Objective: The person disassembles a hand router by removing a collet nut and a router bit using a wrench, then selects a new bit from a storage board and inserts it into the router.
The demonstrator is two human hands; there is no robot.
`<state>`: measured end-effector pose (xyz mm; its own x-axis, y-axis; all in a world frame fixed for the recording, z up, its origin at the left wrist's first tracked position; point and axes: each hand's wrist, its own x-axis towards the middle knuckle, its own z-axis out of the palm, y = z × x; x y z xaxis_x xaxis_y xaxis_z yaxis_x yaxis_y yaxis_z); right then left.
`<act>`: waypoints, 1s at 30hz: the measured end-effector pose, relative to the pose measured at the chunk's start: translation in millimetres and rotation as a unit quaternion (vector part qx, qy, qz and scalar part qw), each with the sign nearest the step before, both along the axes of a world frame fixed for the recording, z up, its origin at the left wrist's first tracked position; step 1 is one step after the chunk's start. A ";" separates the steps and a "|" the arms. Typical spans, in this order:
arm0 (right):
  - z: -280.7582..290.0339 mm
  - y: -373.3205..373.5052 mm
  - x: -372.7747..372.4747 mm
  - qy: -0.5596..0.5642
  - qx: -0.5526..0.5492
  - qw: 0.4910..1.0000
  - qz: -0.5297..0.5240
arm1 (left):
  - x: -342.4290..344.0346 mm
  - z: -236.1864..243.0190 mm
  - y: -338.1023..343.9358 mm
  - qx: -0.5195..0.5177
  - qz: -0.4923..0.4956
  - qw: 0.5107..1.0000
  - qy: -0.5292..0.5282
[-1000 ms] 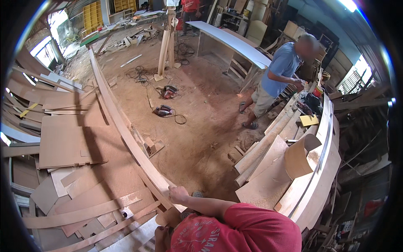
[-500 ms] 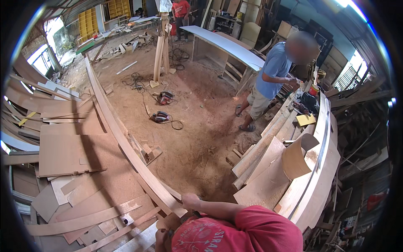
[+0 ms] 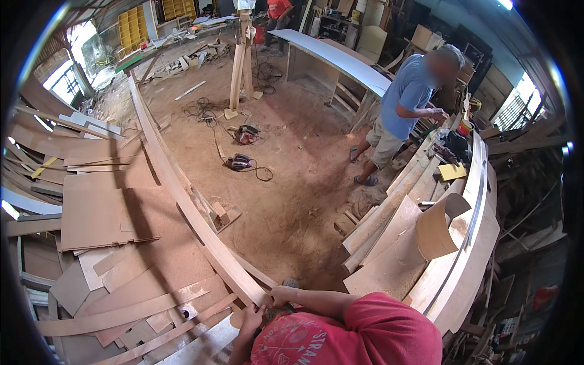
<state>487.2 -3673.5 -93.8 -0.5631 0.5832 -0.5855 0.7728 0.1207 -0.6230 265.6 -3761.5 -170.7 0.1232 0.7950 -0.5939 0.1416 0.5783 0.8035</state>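
Observation:
A long, pale wooden plank (image 3: 210,246) runs from the far left down to me, its near end at my hands. My right hand (image 3: 283,295) is closed over the right corner of that end. Just left of it, my left hand (image 3: 253,317) has its fingers pinched together against the end's lower edge. Whatever those fingers hold is too small to make out. A second, thinner wooden strip (image 3: 258,275) lies along the plank's right side, close to my right hand. My red sleeve and shirt fill the lower edge.
Plywood sheets (image 3: 97,213) and offcuts cover the left side. Two corded power tools (image 3: 240,162) lie on the dusty floor. At right, a curved brown sheet (image 3: 437,234) rests by long boards (image 3: 420,182); a person in blue (image 3: 404,91) stands there. Another person (image 3: 278,15) stands farther back.
My left hand has risen from below to the plank's end, beside my right hand. The right hand stays at the corner. The view has shifted slightly, and the person in blue leans much as before.

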 end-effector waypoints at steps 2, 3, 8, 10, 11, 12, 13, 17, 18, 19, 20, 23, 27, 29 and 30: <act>-16.5 -4.0 0.8 -0.015 0.018 1.000 0.002 | 14.0 9.6 4.5 -0.002 -0.005 1.000 -0.001; -30.0 -5.7 5.8 -0.029 0.034 0.999 0.004 | 22.7 28.1 10.2 0.019 -0.048 0.996 0.077; -9.3 -8.3 1.9 0.012 0.041 0.999 -0.013 | 13.5 20.3 13.4 0.072 -0.087 0.971 0.211; 2.3 -1.8 -1.1 0.025 0.057 0.998 -0.008 | 4.3 -5.8 12.4 0.064 -0.066 0.978 0.189; -5.9 -2.7 1.4 0.010 0.057 0.998 -0.027 | 12.9 0.6 18.1 0.068 -0.074 0.978 0.185; -11.6 -2.5 1.7 -0.002 0.055 0.998 -0.044 | 19.7 10.0 19.4 0.089 -0.020 0.982 0.167; -13.2 0.1 0.9 -0.003 0.053 0.997 -0.050 | 25.9 24.6 24.8 0.107 0.034 0.982 0.149; 43.8 23.6 -10.1 0.056 0.029 0.994 -0.091 | 7.7 38.9 57.9 0.055 0.053 0.986 0.148; 64.1 28.4 -16.3 0.109 0.009 0.988 -0.106 | -9.9 19.4 65.3 0.057 0.029 0.980 0.188; 50.2 29.5 -21.2 0.109 0.011 0.988 -0.106 | -14.8 10.3 70.1 0.059 -0.007 0.973 0.223; 8.3 30.9 -11.4 0.054 0.025 0.991 -0.118 | 10.2 27.9 80.5 -0.009 0.048 0.995 0.090; -4.1 33.9 -17.4 0.025 0.062 0.991 -0.116 | 5.9 36.0 87.1 -0.011 0.022 0.996 0.087; 7.0 33.0 -19.0 0.012 0.030 0.991 -0.130 | 2.2 33.4 88.7 -0.039 0.026 0.996 0.070; 5.4 31.1 -13.9 0.018 0.038 0.991 -0.130 | 3.7 32.4 89.4 -0.045 0.016 0.996 0.081; 2.4 29.9 -11.8 0.024 0.047 0.991 -0.124 | 1.1 26.6 89.0 -0.042 0.016 0.996 0.081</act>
